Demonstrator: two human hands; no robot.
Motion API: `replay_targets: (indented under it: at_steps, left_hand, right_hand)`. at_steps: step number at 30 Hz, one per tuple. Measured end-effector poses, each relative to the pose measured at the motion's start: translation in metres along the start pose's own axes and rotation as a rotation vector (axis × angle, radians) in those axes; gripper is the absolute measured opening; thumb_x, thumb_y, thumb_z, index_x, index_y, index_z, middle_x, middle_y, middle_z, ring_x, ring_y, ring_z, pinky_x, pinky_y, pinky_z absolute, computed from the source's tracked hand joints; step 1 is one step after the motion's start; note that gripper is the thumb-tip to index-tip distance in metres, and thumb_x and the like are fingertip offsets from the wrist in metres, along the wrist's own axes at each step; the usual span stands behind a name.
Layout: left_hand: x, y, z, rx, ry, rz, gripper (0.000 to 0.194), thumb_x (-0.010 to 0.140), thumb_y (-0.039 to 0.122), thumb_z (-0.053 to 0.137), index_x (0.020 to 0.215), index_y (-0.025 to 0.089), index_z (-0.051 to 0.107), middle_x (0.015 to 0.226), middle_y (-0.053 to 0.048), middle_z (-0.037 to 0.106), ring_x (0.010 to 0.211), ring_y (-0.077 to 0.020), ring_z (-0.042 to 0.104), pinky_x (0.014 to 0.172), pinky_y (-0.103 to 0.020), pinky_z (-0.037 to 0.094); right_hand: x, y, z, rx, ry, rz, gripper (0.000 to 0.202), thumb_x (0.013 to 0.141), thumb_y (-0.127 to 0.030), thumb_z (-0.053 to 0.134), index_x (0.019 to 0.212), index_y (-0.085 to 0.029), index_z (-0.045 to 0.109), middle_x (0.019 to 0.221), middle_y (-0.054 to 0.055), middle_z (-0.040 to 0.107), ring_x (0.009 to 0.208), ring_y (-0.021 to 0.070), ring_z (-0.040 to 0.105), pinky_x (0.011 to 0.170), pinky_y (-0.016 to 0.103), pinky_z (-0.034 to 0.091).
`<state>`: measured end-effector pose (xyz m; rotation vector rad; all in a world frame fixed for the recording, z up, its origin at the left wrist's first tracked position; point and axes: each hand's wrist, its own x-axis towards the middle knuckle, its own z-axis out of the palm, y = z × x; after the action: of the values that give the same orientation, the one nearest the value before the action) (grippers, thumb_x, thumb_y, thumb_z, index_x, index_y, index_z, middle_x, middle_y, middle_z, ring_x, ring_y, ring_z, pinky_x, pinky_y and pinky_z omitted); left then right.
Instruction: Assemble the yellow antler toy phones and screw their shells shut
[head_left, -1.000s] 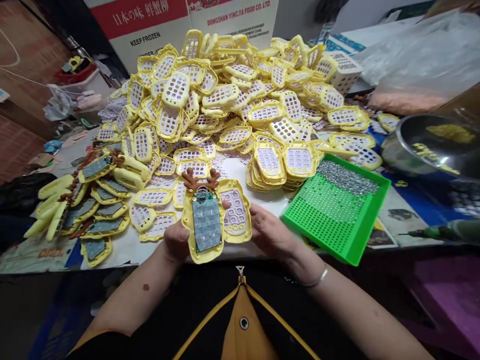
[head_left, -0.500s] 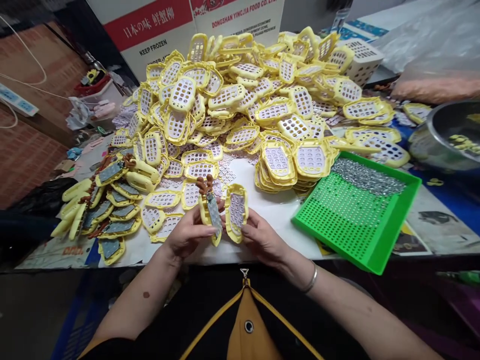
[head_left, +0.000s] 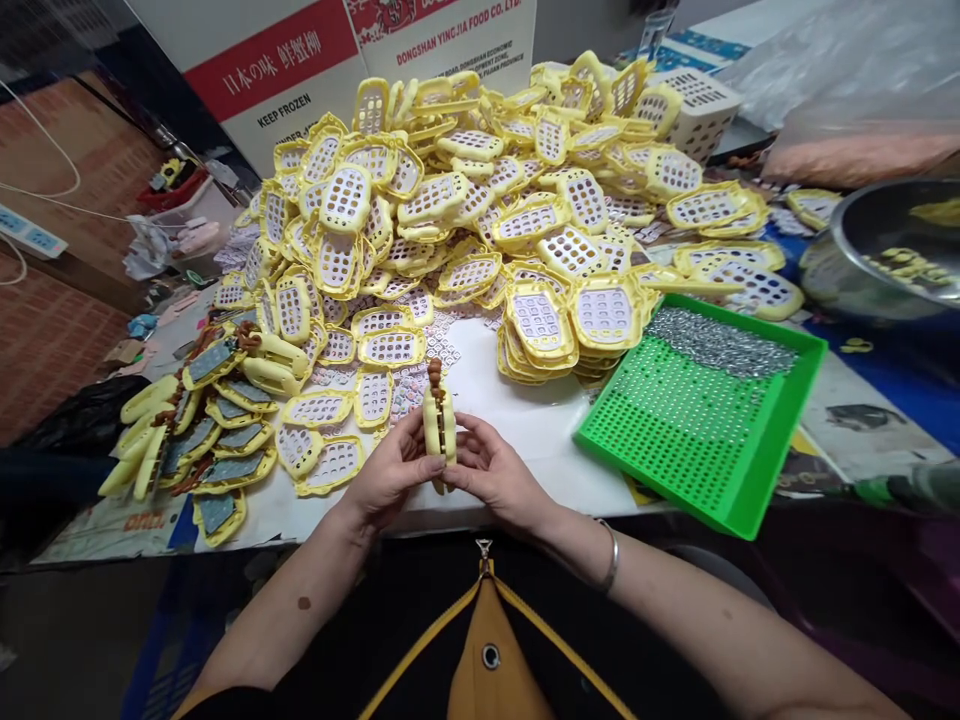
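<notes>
1. At the far left, a power strip (head_left: 30, 232) shows by the brick wall (head_left: 45, 350); a dark bag (head_left: 86, 410) lies beside the end of the desk (head_left: 480, 375).
2. Near it, a red basket (head_left: 172, 190) sits at the back left, with pink pieces (head_left: 196, 237) just in front.
3. On the left of the desk, yellow shells with grey boards (head_left: 234, 467) overlap in a pile, brown antler pieces among them.
4. To their right, loose shells (head_left: 319, 408) lie open side up or face up, some touching.
5. A large heap (head_left: 450, 200) of yellow shells with white, holed faces spreads across the back, before a printed box (head_left: 292, 70).
6. The left hand (head_left: 386, 480) has its grip closed on the left side of the case, thumb low on it.
7. The case (head_left: 439, 425) is between both hands above the front of the desk, upright and edge-on: two yellow halves face each other across a narrow dark gap, brown antlers (head_left: 434, 374) on top.
8. The right hand (head_left: 499, 475) grips the case's right side, thumb also low.
9. Stacked shells (head_left: 536, 325) stand beyond, in front of the heap.
10. A green tray (head_left: 694, 430) holds screws (head_left: 720, 342), bunched toward its far side.
11. At the far right, a metal bowl (head_left: 840, 262) contains small yellow pieces (head_left: 907, 266).
</notes>
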<state>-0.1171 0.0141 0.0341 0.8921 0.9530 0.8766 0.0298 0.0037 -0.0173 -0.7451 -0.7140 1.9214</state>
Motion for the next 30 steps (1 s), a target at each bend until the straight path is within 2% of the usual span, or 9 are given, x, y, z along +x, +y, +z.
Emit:
replay_targets:
  at_steps: [5,9,11,14,16,19,23,27,30]
  left_hand:
    - [0.001,-0.006,-0.003,-0.11,0.042,0.012,0.052,0.065,0.029,0.079,0.114,0.017,0.064,0.113,-0.011,0.069,0.103,-0.0269,0.063,0.085,-0.033,0.048]
    - [0.0,-0.008,-0.01,-0.328,0.063,0.065,0.059,0.066,0.042,0.071,0.118,0.016,0.062,0.123,-0.012,0.065,0.108,-0.0278,0.061,0.094,-0.038,0.046]
    - [-0.003,-0.009,-0.015,-0.376,0.046,0.08,0.063,0.065,0.044,0.067,0.119,0.013,0.062,0.124,-0.015,0.064,0.099,-0.026,0.064,0.088,-0.036,0.049]
    - [-0.008,-0.014,-0.019,-0.355,-0.003,0.059,0.067,0.061,0.048,0.065,0.115,0.009,0.063,0.124,-0.021,0.062,0.078,-0.0234,0.065,0.066,-0.033,0.051]
    - [-0.01,-0.019,-0.021,-0.328,-0.043,0.012,0.067,0.059,0.049,0.064,0.112,0.008,0.063,0.126,-0.023,0.06,0.074,-0.0248,0.064,0.06,-0.033,0.049]
    - [-0.013,-0.027,-0.023,-0.325,-0.085,-0.05,0.064,0.059,0.049,0.066,0.109,0.009,0.063,0.114,-0.022,0.065,0.079,-0.0297,0.065,0.068,-0.039,0.051]
    - [-0.013,-0.032,-0.027,-0.286,-0.136,-0.089,0.059,0.06,0.051,0.067,0.103,0.012,0.065,0.087,-0.016,0.071,0.076,-0.03,0.068,0.077,-0.044,0.051]
    - [-0.013,-0.031,-0.028,-0.249,-0.138,-0.115,0.057,0.055,0.052,0.072,0.098,0.015,0.068,0.085,-0.013,0.072,0.072,-0.0278,0.069,0.073,-0.04,0.053]
    - [-0.013,-0.03,-0.026,-0.215,-0.149,-0.098,0.056,0.056,0.052,0.073,0.098,0.014,0.068,0.086,-0.013,0.072,0.07,-0.0265,0.068,0.072,-0.039,0.053]
  right_hand:
    - [-0.002,-0.001,0.002,0.02,0.011,-0.025,0.07,0.059,-0.03,0.085,0.12,-0.024,0.05,0.109,0.006,0.065,0.101,0.0197,0.065,0.097,0.041,0.05]
    - [-0.007,-0.008,-0.006,0.159,0.014,-0.006,0.056,0.064,-0.041,0.08,0.112,-0.024,0.056,0.107,0.007,0.07,0.096,0.0228,0.068,0.096,0.044,0.051]
    - [-0.009,-0.016,-0.012,0.213,0.009,-0.01,0.051,0.068,-0.047,0.075,0.11,-0.024,0.058,0.107,0.008,0.072,0.093,0.0245,0.07,0.095,0.048,0.051]
    - [-0.01,-0.03,-0.018,0.198,0.041,-0.107,0.048,0.072,-0.054,0.068,0.11,-0.026,0.059,0.107,0.006,0.073,0.097,0.0257,0.07,0.1,0.051,0.048]
    - [-0.009,-0.038,-0.016,0.114,0.031,-0.178,0.048,0.072,-0.059,0.064,0.108,-0.026,0.06,0.108,0.006,0.073,0.103,0.0273,0.068,0.103,0.052,0.046]
    - [-0.007,-0.045,-0.007,-0.004,-0.033,-0.231,0.052,0.071,-0.065,0.061,0.105,-0.025,0.062,0.11,0.008,0.072,0.108,0.0301,0.066,0.099,0.052,0.048]
    - [-0.009,-0.046,0.002,0.015,-0.043,-0.229,0.051,0.075,-0.065,0.055,0.105,-0.025,0.064,0.109,0.008,0.073,0.111,0.0304,0.064,0.1,0.054,0.047]
    - [-0.013,-0.045,0.003,0.105,-0.065,-0.251,0.047,0.077,-0.064,0.053,0.101,-0.026,0.066,0.107,0.006,0.074,0.112,0.0302,0.064,0.103,0.055,0.043]
    - [-0.013,-0.044,0.003,0.098,-0.065,-0.219,0.047,0.077,-0.063,0.054,0.102,-0.025,0.065,0.109,0.006,0.073,0.111,0.0305,0.064,0.097,0.054,0.049]
